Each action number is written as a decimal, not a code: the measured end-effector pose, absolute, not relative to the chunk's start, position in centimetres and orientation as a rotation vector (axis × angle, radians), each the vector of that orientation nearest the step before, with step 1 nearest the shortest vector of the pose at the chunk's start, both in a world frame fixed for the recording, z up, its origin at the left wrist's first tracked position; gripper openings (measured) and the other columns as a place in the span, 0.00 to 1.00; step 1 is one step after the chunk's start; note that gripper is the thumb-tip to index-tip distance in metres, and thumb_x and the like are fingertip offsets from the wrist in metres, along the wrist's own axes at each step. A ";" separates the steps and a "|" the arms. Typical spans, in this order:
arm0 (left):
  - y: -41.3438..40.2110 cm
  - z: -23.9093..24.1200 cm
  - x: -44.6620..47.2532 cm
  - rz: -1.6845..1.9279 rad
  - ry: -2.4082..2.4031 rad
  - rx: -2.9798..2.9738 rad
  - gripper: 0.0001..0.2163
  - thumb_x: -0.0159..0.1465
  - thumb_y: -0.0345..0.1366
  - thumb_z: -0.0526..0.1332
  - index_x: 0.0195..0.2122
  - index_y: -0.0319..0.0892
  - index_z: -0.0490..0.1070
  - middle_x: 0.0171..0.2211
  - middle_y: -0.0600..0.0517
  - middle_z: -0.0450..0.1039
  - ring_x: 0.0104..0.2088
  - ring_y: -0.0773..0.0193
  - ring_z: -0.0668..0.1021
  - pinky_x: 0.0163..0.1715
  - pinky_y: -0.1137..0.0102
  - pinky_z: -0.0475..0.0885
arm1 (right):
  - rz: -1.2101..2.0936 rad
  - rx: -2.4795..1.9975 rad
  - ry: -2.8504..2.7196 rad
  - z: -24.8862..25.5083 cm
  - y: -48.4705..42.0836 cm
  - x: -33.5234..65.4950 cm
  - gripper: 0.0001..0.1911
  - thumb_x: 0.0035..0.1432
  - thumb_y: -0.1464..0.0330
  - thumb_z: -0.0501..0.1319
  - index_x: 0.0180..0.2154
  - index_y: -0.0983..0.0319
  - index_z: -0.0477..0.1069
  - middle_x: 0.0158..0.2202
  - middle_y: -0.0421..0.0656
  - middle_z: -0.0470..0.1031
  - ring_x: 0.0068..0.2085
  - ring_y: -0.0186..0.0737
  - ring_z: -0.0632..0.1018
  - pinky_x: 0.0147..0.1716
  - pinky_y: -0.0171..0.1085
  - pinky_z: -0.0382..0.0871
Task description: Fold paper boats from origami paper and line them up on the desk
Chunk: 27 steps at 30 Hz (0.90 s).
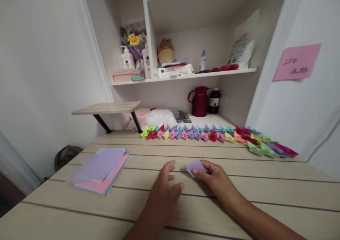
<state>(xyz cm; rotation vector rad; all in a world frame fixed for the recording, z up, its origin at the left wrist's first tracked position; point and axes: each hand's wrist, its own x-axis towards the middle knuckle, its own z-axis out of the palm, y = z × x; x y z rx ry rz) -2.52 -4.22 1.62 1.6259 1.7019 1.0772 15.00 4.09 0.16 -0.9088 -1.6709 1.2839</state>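
Observation:
A small folded purple paper (194, 166) lies on the wooden table (239, 211) in front of me. My right hand (212, 178) pinches its near edge between thumb and fingers. My left hand (166, 187) hovers just left of the paper, a little blurred, fingers loosely spread and holding nothing. A stack of coloured paper sheets (101, 169), purple on top with pink and teal beneath, rests at the left of the table.
Rows of several folded paper boats (212, 136) in many colours line the table's far edge. Behind stand a red jug (199, 101), a dark bottle (214, 101), and a shelf (186, 76) with bottles and boxes. A pink note (296, 62) sticks on the right wall.

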 end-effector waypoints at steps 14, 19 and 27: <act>3.3 -1.1 -0.9 1.456 1.097 1.215 0.33 0.45 0.55 0.70 0.48 0.40 0.71 0.50 0.38 0.72 0.50 0.52 0.74 0.48 0.64 0.69 | 1.714 -0.652 -1.017 0.0 5.0 15.5 0.11 0.44 0.64 0.72 0.32 0.61 0.77 0.30 0.40 0.78 0.34 0.39 0.74 0.40 0.38 0.65; 2.2 -1.4 1.0 1.408 1.043 1.125 0.24 0.45 0.45 0.73 0.40 0.38 0.75 0.34 0.45 0.78 0.36 0.59 0.78 0.39 0.69 0.70 | 1.762 -0.648 -1.022 0.3 4.4 15.0 0.12 0.44 0.65 0.72 0.32 0.63 0.76 0.30 0.42 0.78 0.34 0.41 0.75 0.41 0.40 0.65; 1.6 -0.1 0.8 1.495 1.230 1.121 0.07 0.50 0.37 0.67 0.24 0.38 0.76 0.23 0.53 0.72 0.26 0.67 0.71 0.29 0.74 0.64 | 1.730 -0.752 -1.149 0.4 4.0 15.0 0.15 0.43 0.65 0.72 0.29 0.63 0.71 0.26 0.38 0.73 0.31 0.36 0.71 0.34 0.34 0.63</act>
